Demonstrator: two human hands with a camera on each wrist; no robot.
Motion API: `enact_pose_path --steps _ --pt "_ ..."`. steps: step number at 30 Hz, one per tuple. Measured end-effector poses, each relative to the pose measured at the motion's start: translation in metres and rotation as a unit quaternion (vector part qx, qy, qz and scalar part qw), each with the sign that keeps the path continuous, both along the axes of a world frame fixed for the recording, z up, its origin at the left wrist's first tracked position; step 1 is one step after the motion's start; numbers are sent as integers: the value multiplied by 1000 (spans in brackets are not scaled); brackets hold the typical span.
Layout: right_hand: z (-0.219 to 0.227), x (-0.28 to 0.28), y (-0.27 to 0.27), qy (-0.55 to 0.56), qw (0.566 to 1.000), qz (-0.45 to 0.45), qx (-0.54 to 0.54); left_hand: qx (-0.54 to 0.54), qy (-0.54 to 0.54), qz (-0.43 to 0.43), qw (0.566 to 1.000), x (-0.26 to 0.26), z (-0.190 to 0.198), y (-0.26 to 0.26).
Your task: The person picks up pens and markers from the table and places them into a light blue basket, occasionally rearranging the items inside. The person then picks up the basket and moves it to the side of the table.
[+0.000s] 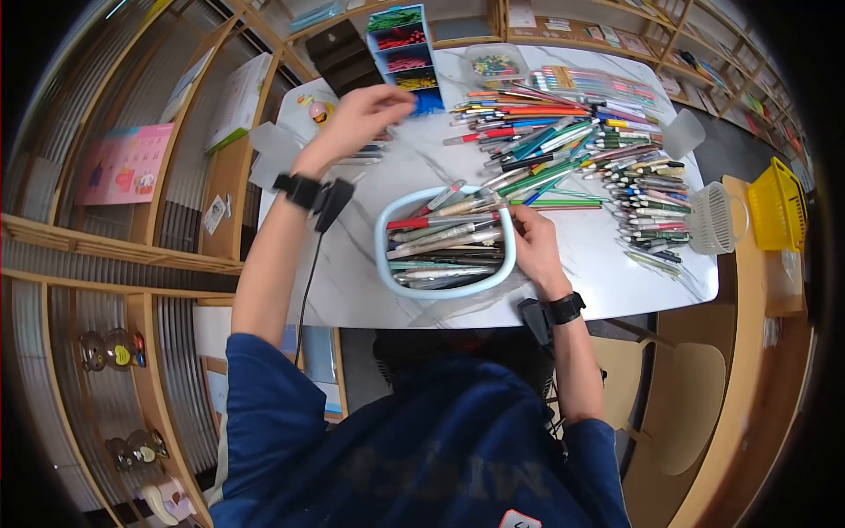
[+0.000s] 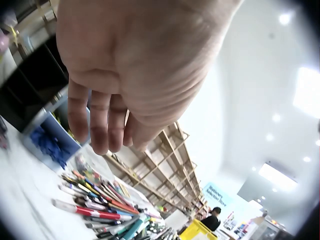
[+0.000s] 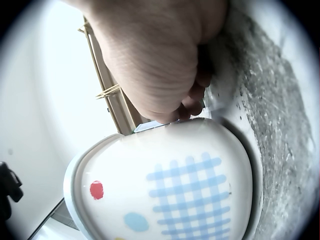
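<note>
A white bin with a light blue rim (image 1: pixel 382 251), full of pens (image 1: pixel 449 236), stands near the table's front edge. My right hand (image 1: pixel 535 245) grips its right side by the rim. In the right wrist view the fingers of that hand (image 3: pixel 155 65) curl at the far end of the bin's white wall (image 3: pixel 135 165), which has a blue check print. My left hand (image 1: pixel 361 119) is raised over the back left of the table, in front of a blue compartment organizer (image 1: pixel 424 70). Its loosely bent fingers hold nothing in the left wrist view, where the palm (image 2: pixel 135 65) shows.
A large heap of pens and pencils (image 1: pixel 546 132) covers the table's right half. Further right are a white basket (image 1: pixel 711 220) and a yellow basket (image 1: pixel 779 211). Behind the heap sits a clear tub of small colourful pieces (image 1: pixel 495 66). A dark organizer (image 1: pixel 339 57) stands at back left.
</note>
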State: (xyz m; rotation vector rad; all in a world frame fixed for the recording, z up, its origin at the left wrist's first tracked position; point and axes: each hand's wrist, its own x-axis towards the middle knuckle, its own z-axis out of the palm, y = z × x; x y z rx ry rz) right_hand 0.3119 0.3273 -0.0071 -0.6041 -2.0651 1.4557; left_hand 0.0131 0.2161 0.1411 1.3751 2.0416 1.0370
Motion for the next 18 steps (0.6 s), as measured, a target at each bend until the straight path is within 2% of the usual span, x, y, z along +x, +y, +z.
enact_pose_path --steps 2,4,7,10,13,16,18 --pt "-1 0 0 -6 1000 6 2 59 54 36 996 -30 -27 -51" --pt "-10 0 3 -5 1000 4 7 -43 165 89 981 -25 -39 -98" --pt "-10 -1 3 -2 1000 5 25 -110 330 108 931 -7 -72 -153" --pt "-13 -2 4 -13 1000 4 16 -114 339 148 922 -4 -107 -178" --pt "-15 1 5 -12 1000 -2 18 -117 306 180 928 1 -109 -187" --pt "-14 1 5 -10 1000 -8 24 -51 231 198 951 3 -103 -192" --pt "-15 0 4 -8 999 -16 34 -9 169 214 962 16 -77 -185"
